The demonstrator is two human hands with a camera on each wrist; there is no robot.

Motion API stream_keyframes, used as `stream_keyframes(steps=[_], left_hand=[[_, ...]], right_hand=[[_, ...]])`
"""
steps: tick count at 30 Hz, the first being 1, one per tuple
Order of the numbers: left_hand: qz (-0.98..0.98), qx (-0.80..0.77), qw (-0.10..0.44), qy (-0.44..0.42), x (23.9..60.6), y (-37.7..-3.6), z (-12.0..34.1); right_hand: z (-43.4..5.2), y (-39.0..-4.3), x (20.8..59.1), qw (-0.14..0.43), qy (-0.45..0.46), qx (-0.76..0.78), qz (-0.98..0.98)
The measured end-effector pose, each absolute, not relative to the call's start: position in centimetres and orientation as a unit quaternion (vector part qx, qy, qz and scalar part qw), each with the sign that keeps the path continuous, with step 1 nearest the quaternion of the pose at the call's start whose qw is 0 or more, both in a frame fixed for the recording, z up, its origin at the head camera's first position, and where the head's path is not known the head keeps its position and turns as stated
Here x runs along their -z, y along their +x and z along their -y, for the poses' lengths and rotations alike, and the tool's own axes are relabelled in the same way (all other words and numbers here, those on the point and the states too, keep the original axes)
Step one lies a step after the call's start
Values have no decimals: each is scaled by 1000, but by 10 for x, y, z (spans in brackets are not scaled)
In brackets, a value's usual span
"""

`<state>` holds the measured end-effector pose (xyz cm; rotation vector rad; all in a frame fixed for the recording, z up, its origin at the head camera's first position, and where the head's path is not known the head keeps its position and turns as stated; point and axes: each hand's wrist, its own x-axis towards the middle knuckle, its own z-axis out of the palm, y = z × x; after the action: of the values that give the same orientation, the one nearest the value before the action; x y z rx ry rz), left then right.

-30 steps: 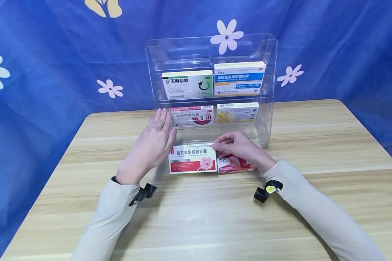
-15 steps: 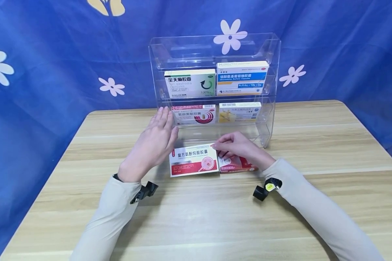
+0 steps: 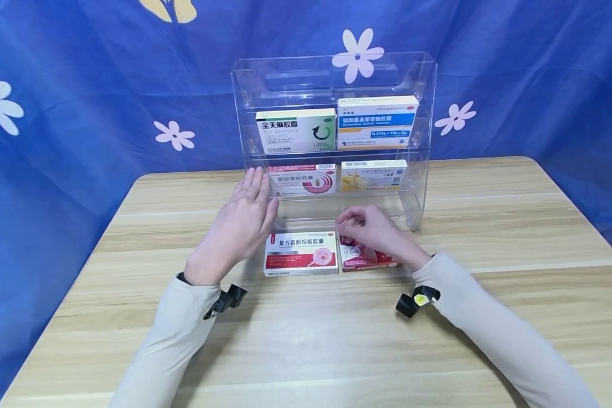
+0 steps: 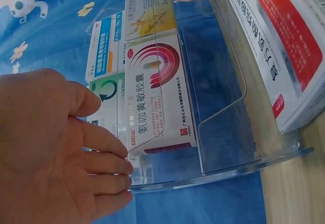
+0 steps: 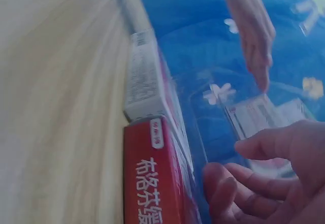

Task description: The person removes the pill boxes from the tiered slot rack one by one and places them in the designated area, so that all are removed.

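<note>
On a wooden table (image 3: 489, 294) before a blue flowered cloth (image 3: 81, 85), the left hand (image 3: 237, 229) lies flat-fingered beside a clear rack (image 3: 420, 187); the right hand (image 3: 374, 232), loosely curled and holding nothing, hovers over a red box (image 3: 362, 259). Left wrist view: straight fingers (image 4: 101, 168) at the rack's edge. Right wrist view: curled fingers (image 5: 238, 183) above the red box.

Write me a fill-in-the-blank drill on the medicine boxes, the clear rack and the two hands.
1. The clear rack stands on the ____ table.
2. The rack's top shelf holds ____ boxes.
3. The left hand, fingers straight, is beside the rack's ____ end.
4. The right hand hovers over the red box, which lies ____ of the red-and-white box.

Missing words: wooden; two; left; right
</note>
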<state>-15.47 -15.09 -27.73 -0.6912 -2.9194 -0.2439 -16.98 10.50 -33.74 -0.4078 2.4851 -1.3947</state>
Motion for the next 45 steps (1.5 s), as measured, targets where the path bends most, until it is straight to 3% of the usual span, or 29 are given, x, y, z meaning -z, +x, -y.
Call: stream_keyframes(steps=[4, 7, 12, 18, 45], left_hand=[[967, 80, 70, -231, 278, -155, 151], [967, 82, 72, -231, 278, -156, 151], [966, 85, 72, -232, 279, -155, 150], [967, 81, 68, -231, 278, -156, 150], [970, 69, 59, -223, 280, -156, 149]], right_hand=[[-93, -154, 335, 21, -268, 353, -896], [-83, -140, 333, -12, -331, 236, -914], [-77, -122, 336, -1, -378, 95, -921], [-77, -115, 343, -6, -390, 46, -920], [-87, -122, 347, -11, -396, 94, -913]])
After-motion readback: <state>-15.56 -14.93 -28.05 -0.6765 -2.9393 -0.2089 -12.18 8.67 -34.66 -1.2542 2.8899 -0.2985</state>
